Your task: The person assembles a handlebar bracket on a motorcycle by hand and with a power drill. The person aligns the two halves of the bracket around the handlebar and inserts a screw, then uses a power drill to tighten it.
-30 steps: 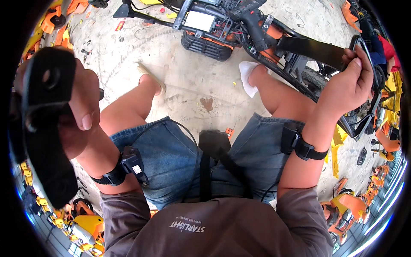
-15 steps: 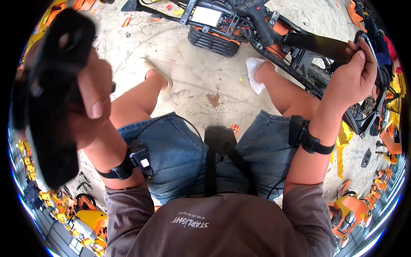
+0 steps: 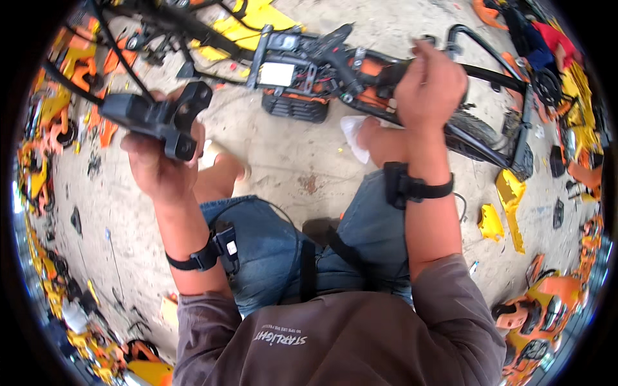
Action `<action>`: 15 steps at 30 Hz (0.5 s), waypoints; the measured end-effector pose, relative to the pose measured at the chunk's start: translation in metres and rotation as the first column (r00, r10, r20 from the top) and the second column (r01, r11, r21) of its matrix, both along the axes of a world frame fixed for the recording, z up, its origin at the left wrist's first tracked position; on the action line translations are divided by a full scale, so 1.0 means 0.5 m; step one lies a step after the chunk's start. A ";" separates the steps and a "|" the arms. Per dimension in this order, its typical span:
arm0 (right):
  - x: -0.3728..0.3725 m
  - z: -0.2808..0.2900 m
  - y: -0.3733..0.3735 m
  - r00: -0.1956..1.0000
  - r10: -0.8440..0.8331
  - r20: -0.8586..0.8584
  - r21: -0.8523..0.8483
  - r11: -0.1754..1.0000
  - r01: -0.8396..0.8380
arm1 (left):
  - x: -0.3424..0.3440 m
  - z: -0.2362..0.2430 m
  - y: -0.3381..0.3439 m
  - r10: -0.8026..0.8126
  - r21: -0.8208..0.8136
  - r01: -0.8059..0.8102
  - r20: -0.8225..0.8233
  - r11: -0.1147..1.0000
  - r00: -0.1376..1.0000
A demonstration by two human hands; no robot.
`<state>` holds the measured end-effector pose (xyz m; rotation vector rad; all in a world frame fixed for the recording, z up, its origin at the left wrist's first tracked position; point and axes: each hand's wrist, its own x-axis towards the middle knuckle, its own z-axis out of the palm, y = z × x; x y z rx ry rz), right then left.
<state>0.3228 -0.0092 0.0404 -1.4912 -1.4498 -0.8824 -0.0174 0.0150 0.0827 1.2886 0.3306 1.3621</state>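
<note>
My left hand is closed around a black bracket-like part with bolt holes and forked ends, held up at the left. Dark rods or cables run from it toward the top left. My right hand is closed above the black frame of a partly stripped vehicle. A dark, blurred piece shows beside its fingers; what they hold is hidden. In the middle of the frame lie an open compartment with wires, a white-labelled box and a black ribbed block.
Yellow panels lie on the concrete floor to the right, and a yellow sheet at the top. Heaps of orange and yellow parts line both sides. Red and dark clothing shows at the top right. A wheel sits within the frame.
The black part in my left hand has moved away from the camera and turned. My right hand has moved left and inward; the flat black strip it held no longer shows clearly.
</note>
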 end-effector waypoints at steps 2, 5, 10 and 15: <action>-0.002 -0.004 0.002 0.997 0.076 -0.017 0.046 0.996 -0.075 | -0.001 -0.004 0.002 0.029 -0.010 -0.029 -0.013 1.000 0.999; -0.033 -0.014 0.004 0.939 0.288 -0.188 -0.001 0.956 -0.293 | 0.002 -0.013 0.005 0.018 0.002 -0.018 -0.041 1.000 0.999; -0.105 -0.038 0.011 0.634 0.405 -0.659 -0.030 0.828 -0.560 | -0.003 -0.040 0.007 -0.017 -0.015 0.016 -0.101 1.000 0.995; -0.125 -0.052 0.019 0.342 0.317 -0.884 -0.004 0.728 -0.685 | -0.002 -0.050 -0.005 -0.059 -0.017 0.058 -0.091 0.998 0.994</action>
